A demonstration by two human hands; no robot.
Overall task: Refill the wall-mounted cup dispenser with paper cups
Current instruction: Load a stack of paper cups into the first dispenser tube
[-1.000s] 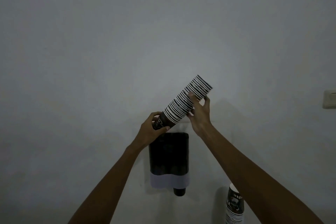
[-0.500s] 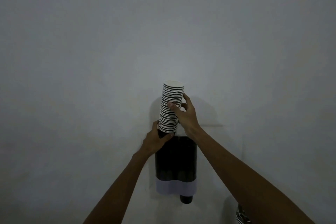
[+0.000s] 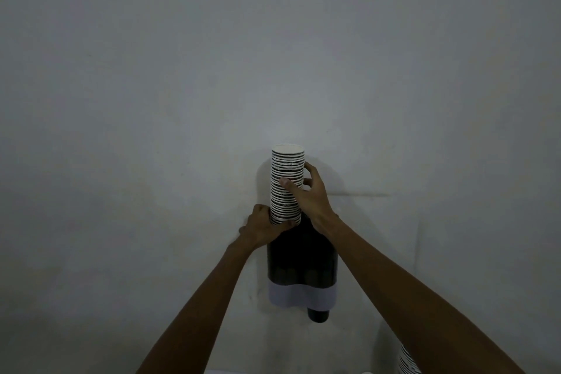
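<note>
Stack of paper cups (image 3: 287,185) has gone from tilted a sec ago to upright, now sitting right over the top of the wall dispenser (image 3: 302,261). Means alignment is basically done imo; next step is feeding it down the tube.

Grip: right hand (image 3: 309,194) wrapped round the stack mid-height, thumb across the front, fingers behind, clamped on it. Left hand (image 3: 262,226) closed round the stack's bottom end at the dispenser mouth, guiding. Can't tell if the lowest cup is already inside the opening, the left hand hides that joint.

Containers:
- dispenser: dark body, pale band (image 3: 302,296) along the bottom, fixed to the wall (image 3: 151,100). Looks like two tubes side by side; stack is over the left one.
- one dark cup bottom (image 3: 318,315) pokes out below the right side, so that side has at least one cup in it. Nothing visible under the left side. Fill level inside not readable, body too dark.
- spare stack (image 3: 408,361) at the lower right edge, partly behind the right forearm, well apart from the dispenser.

Risk: the tall stack could buckle or catch on the rim if pushed off-axis. Keep it plumb.
</note>
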